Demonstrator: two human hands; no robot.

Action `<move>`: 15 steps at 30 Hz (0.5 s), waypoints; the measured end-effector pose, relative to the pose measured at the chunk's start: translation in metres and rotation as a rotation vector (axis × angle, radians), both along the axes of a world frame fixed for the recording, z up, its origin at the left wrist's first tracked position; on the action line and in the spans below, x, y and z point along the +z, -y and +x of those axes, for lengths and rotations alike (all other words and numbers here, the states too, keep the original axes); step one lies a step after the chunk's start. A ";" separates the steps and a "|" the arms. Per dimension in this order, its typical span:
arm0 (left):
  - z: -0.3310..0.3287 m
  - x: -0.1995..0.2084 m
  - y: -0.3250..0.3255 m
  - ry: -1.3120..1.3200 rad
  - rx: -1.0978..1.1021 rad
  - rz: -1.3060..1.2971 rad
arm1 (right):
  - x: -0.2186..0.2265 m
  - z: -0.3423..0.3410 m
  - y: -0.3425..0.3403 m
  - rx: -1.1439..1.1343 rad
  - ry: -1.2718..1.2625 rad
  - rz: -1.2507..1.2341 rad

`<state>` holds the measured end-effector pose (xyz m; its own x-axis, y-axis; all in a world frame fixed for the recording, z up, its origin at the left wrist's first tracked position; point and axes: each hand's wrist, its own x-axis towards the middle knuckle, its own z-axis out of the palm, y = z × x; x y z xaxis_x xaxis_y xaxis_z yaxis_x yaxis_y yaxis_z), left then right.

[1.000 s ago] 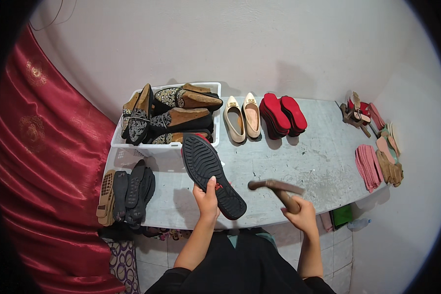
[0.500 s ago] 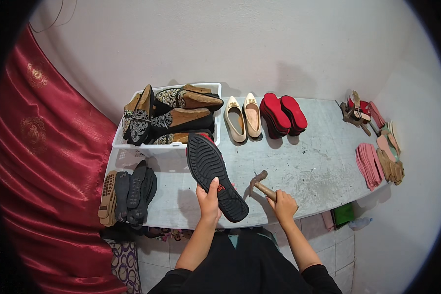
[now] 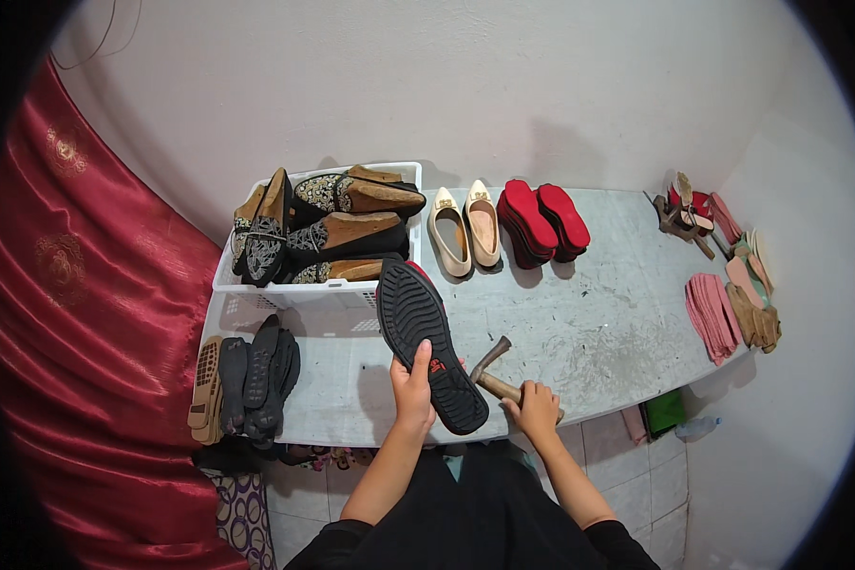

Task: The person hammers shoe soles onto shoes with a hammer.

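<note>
My left hand grips a black ridged shoe sole by its middle, thumb across the tread. The sole is held tilted above the table, tread toward me, and a red edge shows along its upper side. Beside its heel end is a hammer with a wooden handle and a metal head, at the table's front edge. My right hand has its fingers closed over the handle. Whether the hammer rests fully on the tabletop is hard to see.
Behind the sole, a white basket holds patterned shoes on wooden lasts. Cream pumps and stacked red insoles stand right of it. Loose soles lie front left. Pink pieces and tools occupy the right end.
The hammer has come down and left, its head turned, ending near the sole's heel; my right hand moved left with it. The sole has shifted slightly right in my left hand.
</note>
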<state>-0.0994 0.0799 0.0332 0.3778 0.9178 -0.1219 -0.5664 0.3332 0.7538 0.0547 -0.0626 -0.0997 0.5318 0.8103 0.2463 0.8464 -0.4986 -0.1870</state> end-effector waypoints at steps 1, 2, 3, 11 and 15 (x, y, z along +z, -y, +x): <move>0.001 0.000 0.000 0.001 0.001 0.001 | 0.006 0.000 -0.002 0.001 0.001 0.001; 0.002 -0.001 0.001 0.008 -0.001 -0.005 | 0.013 0.000 -0.004 -0.014 -0.304 0.227; 0.003 -0.002 0.002 0.016 0.001 -0.011 | 0.029 -0.004 -0.008 -0.025 -0.609 0.450; 0.010 -0.009 0.011 0.183 -0.065 -0.112 | 0.141 -0.066 -0.013 0.491 -0.121 0.405; 0.010 -0.005 0.012 0.339 -0.195 -0.151 | 0.127 -0.063 -0.014 0.436 0.028 0.334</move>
